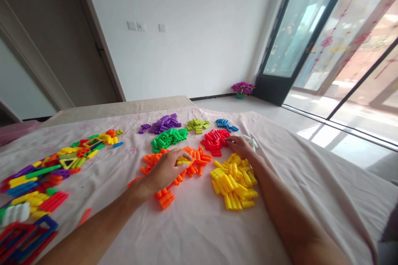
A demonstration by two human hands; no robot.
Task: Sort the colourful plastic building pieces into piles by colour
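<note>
My left hand (168, 169) is closed around a yellow plastic building piece (184, 160), above the pile of orange tube-shaped pieces (197, 159). At the right edge of the red pile (214, 141), my right hand (241, 145) has its fingers bent together; whatever they hold, if anything, is hidden. White pieces (253, 142) lie just beyond that hand. Below my right wrist spreads a heap of yellow pieces (233, 182). Green pieces (168, 138) lie behind the orange ones.
Purple (164, 123), lime (198, 125) and blue pieces (226, 124) form separate piles farther back. Mixed-colour pieces (37, 178) cover the left side of the cloth-covered table (199, 236). A potted pink flower (243, 89) stands on the floor by the glass door.
</note>
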